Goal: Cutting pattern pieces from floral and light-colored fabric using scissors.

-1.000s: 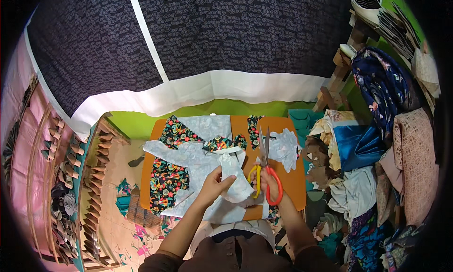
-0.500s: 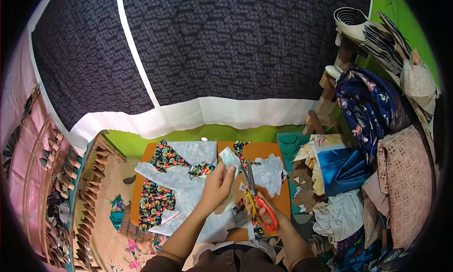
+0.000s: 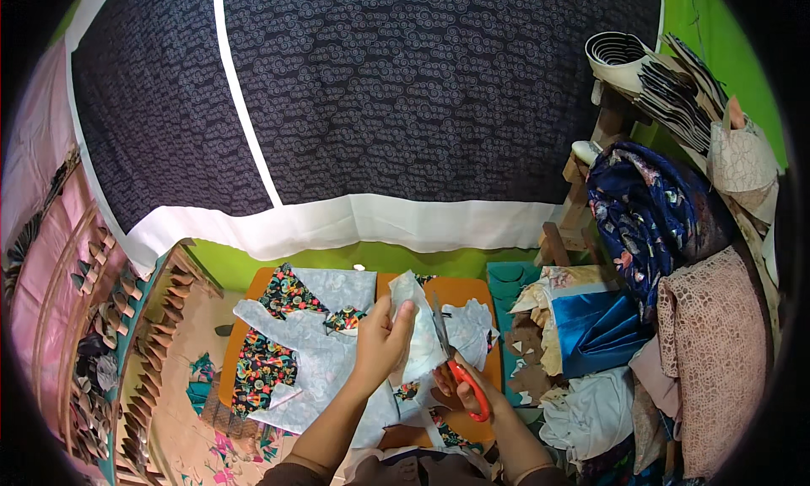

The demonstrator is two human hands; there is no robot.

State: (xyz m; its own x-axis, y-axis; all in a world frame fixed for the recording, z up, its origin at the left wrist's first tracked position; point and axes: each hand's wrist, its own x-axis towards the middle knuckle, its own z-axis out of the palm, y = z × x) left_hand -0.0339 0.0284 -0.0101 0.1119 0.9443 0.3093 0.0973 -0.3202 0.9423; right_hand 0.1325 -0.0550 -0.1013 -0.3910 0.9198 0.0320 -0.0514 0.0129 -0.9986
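Observation:
Pinched in my left hand (image 3: 378, 344) is a pale, whitish piece of fabric (image 3: 416, 344), held up over the orange table (image 3: 226, 383). My right hand (image 3: 491, 395) grips a pair of scissors (image 3: 445, 341) with red on the handle. Their blades point away from me, close along the right edge of the held piece. Under my hands lies pale blue patterned fabric (image 3: 325, 372), partly covered by my left arm. Black floral fabric (image 3: 260, 364) shows beside it, and another crumpled pale piece (image 3: 472, 321) rests to the right of the blades.
A rack of pointed shoe forms (image 3: 156, 347) stands at the left. On the right are piled fabrics, among them shiny blue cloth (image 3: 595, 334), a white bundle (image 3: 591, 410) and beige lace (image 3: 717, 359). Scraps (image 3: 240, 444) lie on the floor. A dark curtain (image 3: 405, 89) hangs ahead.
The scissor blades have come closer together, and the yellow handle part no longer shows. The held piece has turned, showing more of its face. The whole view has shifted slightly.

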